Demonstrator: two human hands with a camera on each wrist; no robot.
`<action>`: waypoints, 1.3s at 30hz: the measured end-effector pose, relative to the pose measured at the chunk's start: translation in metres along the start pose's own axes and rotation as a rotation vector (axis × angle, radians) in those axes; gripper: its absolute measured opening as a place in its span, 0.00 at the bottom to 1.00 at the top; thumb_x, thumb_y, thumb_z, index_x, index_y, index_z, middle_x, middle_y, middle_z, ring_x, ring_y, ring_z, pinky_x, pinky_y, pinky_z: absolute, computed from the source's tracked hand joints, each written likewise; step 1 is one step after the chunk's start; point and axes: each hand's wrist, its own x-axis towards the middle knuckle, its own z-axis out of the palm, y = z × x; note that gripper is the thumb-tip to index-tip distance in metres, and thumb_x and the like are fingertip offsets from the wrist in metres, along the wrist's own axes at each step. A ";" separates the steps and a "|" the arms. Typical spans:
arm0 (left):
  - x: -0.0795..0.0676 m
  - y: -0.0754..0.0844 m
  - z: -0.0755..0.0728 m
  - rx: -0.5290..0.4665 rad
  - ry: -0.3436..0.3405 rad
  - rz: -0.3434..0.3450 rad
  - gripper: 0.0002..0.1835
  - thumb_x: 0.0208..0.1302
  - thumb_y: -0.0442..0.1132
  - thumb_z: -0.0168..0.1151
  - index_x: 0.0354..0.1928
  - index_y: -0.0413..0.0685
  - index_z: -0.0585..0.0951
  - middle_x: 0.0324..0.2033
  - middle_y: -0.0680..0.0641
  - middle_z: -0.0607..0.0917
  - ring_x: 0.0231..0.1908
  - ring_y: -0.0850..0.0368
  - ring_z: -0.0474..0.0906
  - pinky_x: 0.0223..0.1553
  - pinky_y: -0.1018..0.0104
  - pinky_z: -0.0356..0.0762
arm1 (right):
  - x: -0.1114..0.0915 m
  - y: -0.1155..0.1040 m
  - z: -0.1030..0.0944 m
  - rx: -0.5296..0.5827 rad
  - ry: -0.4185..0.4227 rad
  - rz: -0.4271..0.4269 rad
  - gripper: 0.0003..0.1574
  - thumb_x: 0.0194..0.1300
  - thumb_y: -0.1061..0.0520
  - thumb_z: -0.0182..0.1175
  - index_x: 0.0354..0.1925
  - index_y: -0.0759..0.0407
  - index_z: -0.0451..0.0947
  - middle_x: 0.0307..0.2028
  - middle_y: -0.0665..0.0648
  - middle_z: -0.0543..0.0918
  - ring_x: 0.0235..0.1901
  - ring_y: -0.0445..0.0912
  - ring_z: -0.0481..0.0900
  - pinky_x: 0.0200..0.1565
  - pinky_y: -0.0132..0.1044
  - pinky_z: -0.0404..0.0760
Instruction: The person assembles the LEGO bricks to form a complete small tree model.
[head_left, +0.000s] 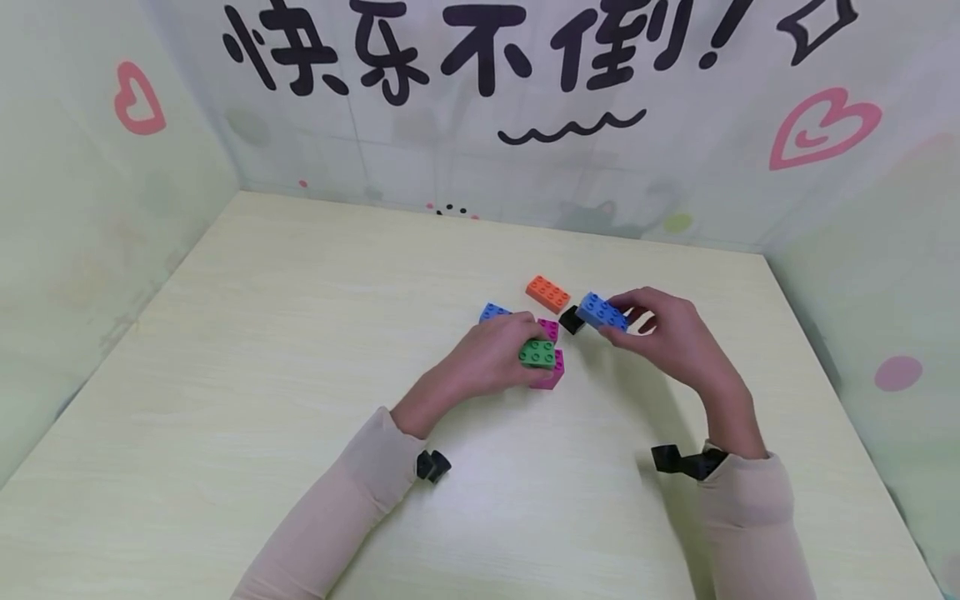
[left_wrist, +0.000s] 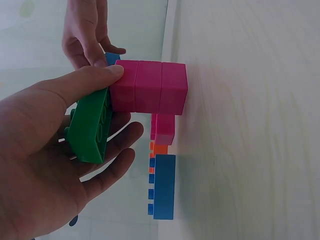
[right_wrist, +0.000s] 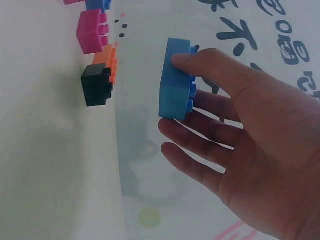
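A green brick [head_left: 537,354] is pinched by the left hand [head_left: 487,358] atop the magenta block [head_left: 551,377]. A blue brick [head_left: 602,312] is held aloft in the right hand [head_left: 671,333], thumb and fingers on opposite faces. Both bricks are judged light, rigid and smooth-sided, best gripped across the flat sides.

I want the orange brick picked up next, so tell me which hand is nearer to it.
Right. The right hand, gripping a blue brick, sits just beside the orange brick. The left hand holds the green brick, nearer the person.
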 end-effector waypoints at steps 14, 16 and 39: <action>0.000 -0.002 0.001 -0.015 0.009 0.017 0.25 0.56 0.50 0.73 0.54 0.49 0.82 0.42 0.54 0.77 0.41 0.60 0.72 0.40 0.69 0.73 | -0.009 -0.020 -0.009 0.108 -0.244 -0.133 0.21 0.60 0.50 0.71 0.53 0.46 0.80 0.44 0.44 0.82 0.44 0.43 0.77 0.46 0.40 0.76; 0.000 -0.002 0.001 -0.017 0.011 0.021 0.24 0.56 0.50 0.73 0.53 0.49 0.82 0.41 0.54 0.77 0.40 0.60 0.72 0.40 0.69 0.73 | -0.010 -0.021 -0.009 0.118 -0.258 -0.143 0.21 0.60 0.51 0.71 0.52 0.45 0.81 0.44 0.43 0.82 0.44 0.41 0.77 0.46 0.39 0.76; 0.000 -0.003 0.000 -0.024 0.012 0.027 0.24 0.55 0.51 0.74 0.51 0.48 0.82 0.39 0.55 0.76 0.39 0.60 0.72 0.39 0.69 0.72 | -0.009 -0.028 -0.003 0.109 -0.328 -0.142 0.23 0.58 0.57 0.72 0.52 0.47 0.80 0.43 0.43 0.82 0.43 0.42 0.77 0.45 0.47 0.78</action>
